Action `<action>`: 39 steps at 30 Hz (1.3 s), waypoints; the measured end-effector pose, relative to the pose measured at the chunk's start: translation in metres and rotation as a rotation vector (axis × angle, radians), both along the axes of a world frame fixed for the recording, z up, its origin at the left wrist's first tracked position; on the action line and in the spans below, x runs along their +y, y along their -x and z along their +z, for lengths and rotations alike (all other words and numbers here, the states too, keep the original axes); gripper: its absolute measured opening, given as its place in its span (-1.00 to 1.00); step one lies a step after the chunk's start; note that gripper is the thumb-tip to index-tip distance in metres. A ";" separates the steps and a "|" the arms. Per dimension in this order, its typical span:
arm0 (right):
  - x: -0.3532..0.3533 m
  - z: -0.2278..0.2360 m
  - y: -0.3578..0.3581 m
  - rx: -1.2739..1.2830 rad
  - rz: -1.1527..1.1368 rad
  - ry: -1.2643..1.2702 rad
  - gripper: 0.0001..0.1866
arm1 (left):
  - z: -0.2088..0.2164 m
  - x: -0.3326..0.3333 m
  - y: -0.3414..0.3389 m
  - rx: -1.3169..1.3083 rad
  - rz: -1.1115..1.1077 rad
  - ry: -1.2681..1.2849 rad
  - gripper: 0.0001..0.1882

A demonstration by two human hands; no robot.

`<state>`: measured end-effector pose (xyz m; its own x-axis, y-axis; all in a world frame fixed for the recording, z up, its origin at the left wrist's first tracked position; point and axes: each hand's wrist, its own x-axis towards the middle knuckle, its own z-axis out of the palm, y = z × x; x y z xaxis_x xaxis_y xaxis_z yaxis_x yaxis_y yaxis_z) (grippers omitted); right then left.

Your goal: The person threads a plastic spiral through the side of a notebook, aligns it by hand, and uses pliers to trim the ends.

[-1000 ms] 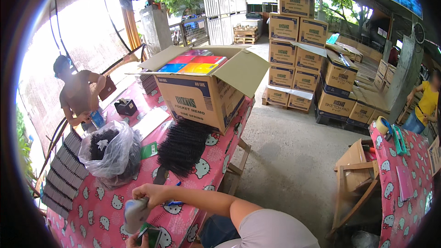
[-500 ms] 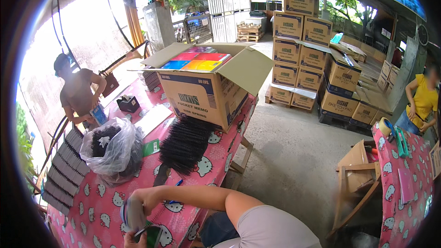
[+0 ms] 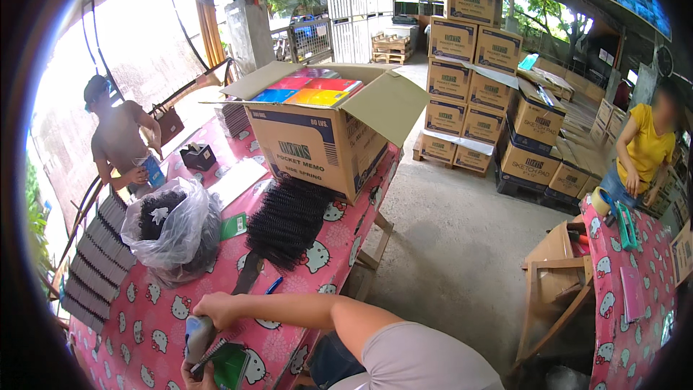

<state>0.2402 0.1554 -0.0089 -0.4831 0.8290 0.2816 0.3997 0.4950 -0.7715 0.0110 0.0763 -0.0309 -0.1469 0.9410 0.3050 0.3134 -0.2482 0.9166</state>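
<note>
My right hand [image 3: 216, 309] is closed around a grey, rounded tool [image 3: 198, 337] with a bluish side; I cannot make out its kind. Below it, at the bottom edge, my left hand [image 3: 202, 378] grips a small green notebook [image 3: 229, 366] by its spiral-bound edge. The tool's lower end is close to that edge; whether they touch is unclear. A blue pen [image 3: 274, 285] lies beyond my right forearm. Farther up the table are a pile of black spiral coils [image 3: 285, 224], a green notebook cover [image 3: 233, 226] and a clear plastic bag [image 3: 177, 238] with black coils inside.
An open carton [image 3: 303, 141] of colourful notebooks stands at the far table end. Stacked grey bound pads [image 3: 97, 260] line the left edge. A co-worker [image 3: 123, 133] stands at left, another in yellow [image 3: 642, 148] at right. Stacked cartons [image 3: 469, 79] rise behind; a second table [image 3: 613, 318] is at right.
My hands have shifted slightly left, and more of the green notebook shows under the tool. The co-worker in yellow has moved left and leans toward the second table.
</note>
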 end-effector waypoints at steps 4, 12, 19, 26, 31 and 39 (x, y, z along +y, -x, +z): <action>-0.002 0.006 0.006 0.192 0.143 0.062 -0.50 | -0.008 -0.006 -0.004 -0.164 0.002 -0.128 -0.64; -0.011 0.014 0.017 -0.034 0.038 -0.011 -0.57 | -0.037 -0.008 0.019 -0.422 -0.015 0.007 -0.72; 0.001 -0.020 -0.018 -0.536 -0.359 0.089 -0.65 | 0.004 -0.033 -0.006 -0.224 0.052 0.054 -0.74; -0.098 0.060 0.005 0.140 -0.088 -0.496 -0.59 | 0.030 -0.049 -0.019 -0.178 0.046 -0.086 -0.80; -0.122 0.038 0.033 0.368 -0.069 -0.260 -0.75 | 0.066 -0.083 -0.054 -0.186 -0.039 -0.049 -0.81; -0.144 0.043 0.026 0.352 -0.012 -0.305 -0.76 | 0.058 -0.090 -0.048 -0.231 -0.123 -0.030 -0.80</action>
<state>0.2141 0.0118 0.0338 -0.3049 0.6878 0.6588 0.1466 0.7174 -0.6811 0.0589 -0.0133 0.0272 -0.1005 0.9471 0.3049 0.0624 -0.2999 0.9519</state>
